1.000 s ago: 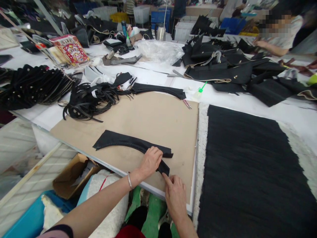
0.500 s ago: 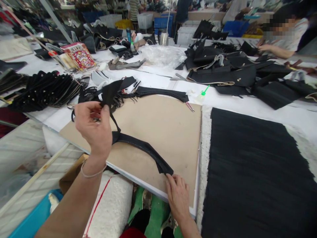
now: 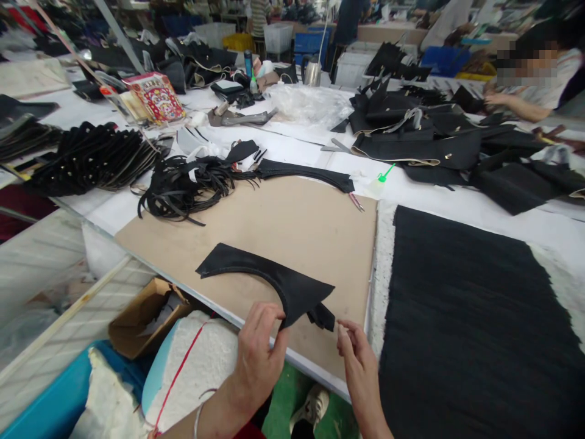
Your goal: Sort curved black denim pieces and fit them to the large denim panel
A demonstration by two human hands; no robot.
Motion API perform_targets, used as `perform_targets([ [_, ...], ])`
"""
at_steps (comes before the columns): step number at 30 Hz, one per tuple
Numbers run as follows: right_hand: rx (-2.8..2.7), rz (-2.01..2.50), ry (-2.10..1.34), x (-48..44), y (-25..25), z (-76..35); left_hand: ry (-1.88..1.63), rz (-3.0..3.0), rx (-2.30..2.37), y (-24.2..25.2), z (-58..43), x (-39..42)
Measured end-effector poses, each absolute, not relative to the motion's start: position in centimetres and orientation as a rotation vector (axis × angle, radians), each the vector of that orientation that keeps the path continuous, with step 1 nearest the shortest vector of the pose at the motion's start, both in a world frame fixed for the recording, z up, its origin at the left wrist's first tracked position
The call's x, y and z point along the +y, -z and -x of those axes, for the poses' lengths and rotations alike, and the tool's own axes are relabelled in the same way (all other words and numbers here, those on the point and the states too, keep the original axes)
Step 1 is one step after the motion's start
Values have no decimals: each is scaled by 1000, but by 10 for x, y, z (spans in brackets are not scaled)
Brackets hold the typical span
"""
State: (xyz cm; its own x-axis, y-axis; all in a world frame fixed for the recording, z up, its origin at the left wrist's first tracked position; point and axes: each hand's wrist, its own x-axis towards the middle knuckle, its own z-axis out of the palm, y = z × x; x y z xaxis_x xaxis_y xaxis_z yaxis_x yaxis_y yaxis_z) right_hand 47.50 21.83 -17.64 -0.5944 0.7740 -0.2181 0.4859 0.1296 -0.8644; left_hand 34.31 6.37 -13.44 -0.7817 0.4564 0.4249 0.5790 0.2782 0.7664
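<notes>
My left hand (image 3: 261, 350) pinches the lower corner of a curved black piece (image 3: 256, 266), which stretches up and left over the tan board (image 3: 320, 231). My right hand (image 3: 359, 360) is near the board's front right, just right of the end of a second black piece (image 3: 323, 317). Its fingers are curled slightly with gaps between them, and nothing shows in them. Most of that second piece is hidden under the first. A bundle of thin black strips (image 3: 183, 186) lies at the board's back left.
Small pink-handled snippers (image 3: 356, 202) and a green-tipped bottle (image 3: 382, 177) are behind the board. A large black sheet (image 3: 470, 317) covers the right side. Stacked black pieces (image 3: 95, 158) stand at the left. Across the table sits a person (image 3: 525, 100).
My left hand has come down and right, with the black piece now spread over the board. My right hand has moved slightly right, off the end of the curved piece. The view has shifted slightly.
</notes>
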Motion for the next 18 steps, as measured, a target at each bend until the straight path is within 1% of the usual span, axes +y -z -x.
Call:
perform_targets([
  [2, -1877, 1126, -1832, 206, 162, -471, 1507, 1038, -2471, 139, -356, 64],
  [3, -1783, 1068, -1970, 200, 157, -468, 1483, 1070, -2500, 142, -362, 65],
  [5, -1703, 1062, -2092, 189, 150, -465, 1420, 1140, -2550, 147, -374, 70],
  [8, -1713, 1294, -1983, 185, 150, -463, 1375, 1224, -2543, 156, -387, 77],
  [10, -1730, 1403, -1892, 189, 151, -462, 1439, 1267, -2459, 161, -393, 78],
  [13, -1886, 1418, -1841, 198, 143, -461, 1595, 1313, -2355, 166, -399, 70],
  [16, -1985, 1393, -1754, 197, 128, -461, 1666, 1278, -2549, 177, -396, 57],
  [18, -1974, 1378, -1712, 190, 120, -462, 1576, 1211, -2723, 191, -383, 53],
])
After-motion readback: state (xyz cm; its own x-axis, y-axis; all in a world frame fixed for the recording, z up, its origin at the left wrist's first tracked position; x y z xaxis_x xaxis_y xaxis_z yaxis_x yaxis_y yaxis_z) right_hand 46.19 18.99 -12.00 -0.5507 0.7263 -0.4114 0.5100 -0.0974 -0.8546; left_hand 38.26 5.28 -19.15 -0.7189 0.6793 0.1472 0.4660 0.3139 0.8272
